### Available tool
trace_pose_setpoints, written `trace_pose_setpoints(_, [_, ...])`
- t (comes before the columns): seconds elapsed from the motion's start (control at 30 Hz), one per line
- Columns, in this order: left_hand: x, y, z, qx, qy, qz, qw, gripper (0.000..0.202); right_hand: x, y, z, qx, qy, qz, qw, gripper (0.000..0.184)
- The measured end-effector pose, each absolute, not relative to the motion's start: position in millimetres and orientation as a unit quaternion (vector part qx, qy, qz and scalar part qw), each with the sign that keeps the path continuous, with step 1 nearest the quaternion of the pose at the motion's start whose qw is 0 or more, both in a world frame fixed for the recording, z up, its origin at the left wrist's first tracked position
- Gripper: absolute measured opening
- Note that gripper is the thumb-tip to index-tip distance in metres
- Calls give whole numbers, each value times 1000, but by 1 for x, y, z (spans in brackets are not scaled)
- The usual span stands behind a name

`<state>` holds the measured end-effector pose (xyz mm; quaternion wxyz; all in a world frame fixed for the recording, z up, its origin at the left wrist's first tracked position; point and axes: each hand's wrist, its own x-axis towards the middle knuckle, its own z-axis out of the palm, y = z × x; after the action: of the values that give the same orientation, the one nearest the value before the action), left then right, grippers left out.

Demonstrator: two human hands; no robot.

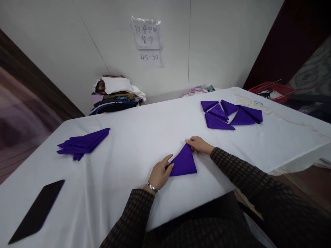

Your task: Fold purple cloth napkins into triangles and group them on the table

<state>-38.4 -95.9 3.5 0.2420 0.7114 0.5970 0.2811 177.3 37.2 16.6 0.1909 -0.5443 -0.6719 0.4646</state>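
A purple cloth napkin [184, 162], folded into a triangle, lies on the white tablecloth [134, 137] in front of me. My left hand [160, 173] pinches its lower left corner between thumb and fingers. My right hand [199, 144] rests on the triangle's top point, fingers pressed together on the cloth. Both arms wear dark checked sleeves, and a bracelet sits on the left wrist.
Several folded purple triangles [231, 115] lie at the far right. A stack of unfolded purple napkins [84, 143] sits at the left. A black phone [38, 210] lies near the left front edge. Folded fabrics [116, 94] pile against the wall; a red basket [272, 91] stands far right.
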Motion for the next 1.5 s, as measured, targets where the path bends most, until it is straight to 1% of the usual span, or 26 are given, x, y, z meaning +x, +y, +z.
trace_pose_setpoints(0.23, [-38, -95, 5, 714, 592, 279, 247, 42, 175, 48, 13, -550, -727, 377, 166, 22])
trace_pose_setpoints(0.47, [-38, -95, 5, 718, 592, 273, 244, 41, 172, 47, 13, -549, -774, 276, 156, 17])
trace_pose_setpoints(0.67, [-38, -96, 2, 719, 602, 257, 235, 41, 169, 36, 12, -561, -786, 220, 140, 17])
trace_pose_setpoints(0.77, [-37, -96, 2, 725, 605, 251, 212, 41, 167, 31, 12, -577, -783, 196, 127, 18])
trace_pose_setpoints(0.9, [-36, -99, 4, 731, 613, 240, 179, 41, 163, 26, 12, -600, -780, 153, 88, 21])
trace_pose_setpoints(1.03, [-36, -104, 6, 727, 631, 222, 156, 43, 161, 22, 11, -603, -785, 115, 82, 23])
trace_pose_setpoints(1.13, [-37, -110, 4, 710, 643, 248, 148, 44, 161, 19, 9, -601, -790, 91, 84, 26])
trace_pose_setpoints(1.2, [-39, -115, 2, 688, 649, 282, 162, 46, 161, 17, 9, -601, -790, 85, 85, 26])
trace_pose_setpoints(1.37, [-45, -133, -2, 625, 664, 366, 187, 52, 163, 17, 9, -606, -785, 97, 87, 25])
trace_pose_setpoints(1.5, [-47, -148, -3, 616, 674, 380, 148, 41, 165, 17, 9, -600, -785, 114, 101, 24])
